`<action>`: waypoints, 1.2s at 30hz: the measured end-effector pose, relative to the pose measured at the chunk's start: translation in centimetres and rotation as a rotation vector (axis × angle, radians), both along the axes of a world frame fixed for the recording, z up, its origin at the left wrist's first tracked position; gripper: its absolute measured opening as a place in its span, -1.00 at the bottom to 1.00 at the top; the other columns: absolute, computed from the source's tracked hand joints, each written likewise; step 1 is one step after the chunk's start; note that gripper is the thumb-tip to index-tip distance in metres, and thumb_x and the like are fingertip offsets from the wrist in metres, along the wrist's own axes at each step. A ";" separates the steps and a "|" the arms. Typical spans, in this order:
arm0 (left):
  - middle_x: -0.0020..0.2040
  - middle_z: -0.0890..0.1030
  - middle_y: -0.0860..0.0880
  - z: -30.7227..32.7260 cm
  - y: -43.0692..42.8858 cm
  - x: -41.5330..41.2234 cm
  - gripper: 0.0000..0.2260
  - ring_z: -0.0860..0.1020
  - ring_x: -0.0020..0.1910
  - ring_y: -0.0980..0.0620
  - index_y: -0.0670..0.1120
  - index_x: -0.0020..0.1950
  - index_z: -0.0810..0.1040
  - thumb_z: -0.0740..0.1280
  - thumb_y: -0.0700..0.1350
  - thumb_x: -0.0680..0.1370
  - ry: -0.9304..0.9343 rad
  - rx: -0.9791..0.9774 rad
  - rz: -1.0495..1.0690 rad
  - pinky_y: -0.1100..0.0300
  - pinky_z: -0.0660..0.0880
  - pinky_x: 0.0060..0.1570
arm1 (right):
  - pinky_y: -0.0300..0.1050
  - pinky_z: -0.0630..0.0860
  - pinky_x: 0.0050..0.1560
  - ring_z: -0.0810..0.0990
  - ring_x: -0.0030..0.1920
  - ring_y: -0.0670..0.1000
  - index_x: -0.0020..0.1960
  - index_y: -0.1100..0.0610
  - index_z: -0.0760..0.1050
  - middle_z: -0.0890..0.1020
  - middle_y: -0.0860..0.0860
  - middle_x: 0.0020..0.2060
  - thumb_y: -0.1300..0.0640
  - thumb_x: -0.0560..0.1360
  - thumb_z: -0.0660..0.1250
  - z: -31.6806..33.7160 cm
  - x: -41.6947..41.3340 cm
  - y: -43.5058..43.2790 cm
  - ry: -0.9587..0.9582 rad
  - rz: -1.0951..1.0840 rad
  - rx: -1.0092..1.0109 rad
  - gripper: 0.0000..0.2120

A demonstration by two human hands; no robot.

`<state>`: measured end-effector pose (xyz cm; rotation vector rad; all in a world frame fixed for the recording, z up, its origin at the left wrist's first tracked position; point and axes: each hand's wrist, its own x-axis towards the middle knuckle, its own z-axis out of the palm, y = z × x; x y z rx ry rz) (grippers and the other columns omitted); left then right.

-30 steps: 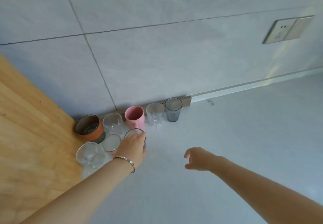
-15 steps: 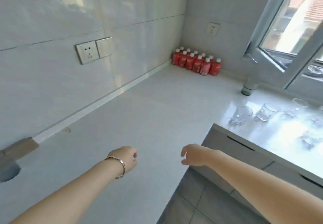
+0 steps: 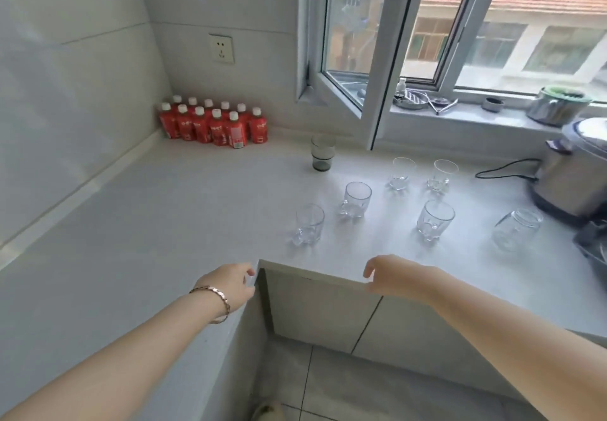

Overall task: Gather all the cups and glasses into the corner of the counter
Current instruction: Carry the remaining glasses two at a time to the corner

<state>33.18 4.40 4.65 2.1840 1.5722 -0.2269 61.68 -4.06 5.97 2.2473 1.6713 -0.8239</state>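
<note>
Several clear glass mugs stand scattered on the white counter under the window: the nearest mug, another behind it, two farther back, and one to the right. A clear jar stands at the right. A stack of grey-tinted glasses stands near the window frame. My left hand, with a bracelet on its wrist, hovers at the counter's inner corner holding nothing. My right hand hovers over the counter edge, fingers loosely curled, empty.
Several red bottles fill the far corner. An open window sash juts over the counter. A steel cooker with a black cord sits at the right. Cabinet doors and tiled floor lie below.
The view has swung right from the cups gathered by the wooden panel to the window side. My left hand let go of a glass there; both hands now hover empty.
</note>
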 end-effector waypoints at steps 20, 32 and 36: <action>0.36 0.33 0.07 -7.7 17.3 18.6 -0.25 0.46 0.25 0.01 0.04 0.40 0.23 0.45 0.14 0.28 -0.206 -0.149 -0.076 0.17 0.46 0.16 | -0.14 0.42 0.07 0.49 0.20 0.00 0.33 0.02 0.37 0.43 -0.02 0.27 -0.06 0.46 0.31 -4.0 11.8 17.6 0.036 -0.402 0.296 -0.53; 0.37 0.34 0.16 -3.6 15.7 18.9 -0.18 0.50 0.22 0.11 0.09 0.44 0.23 0.48 0.17 0.24 -0.274 0.099 0.476 0.27 0.45 0.04 | -0.03 0.47 0.05 0.49 0.16 0.22 0.44 0.00 0.11 0.33 0.10 0.26 -0.27 0.33 0.34 -9.9 13.2 25.6 0.125 -0.292 0.180 -0.19; 0.38 0.35 0.13 -2.5 13.9 17.7 -0.19 0.50 0.22 0.09 0.05 0.43 0.27 0.52 0.10 0.24 -0.253 0.135 0.634 0.24 0.46 0.09 | -0.05 0.49 0.02 0.53 0.13 0.19 0.39 -0.04 0.19 0.38 0.07 0.23 -0.18 0.31 0.38 -9.3 14.7 25.8 0.213 -0.129 0.161 -0.26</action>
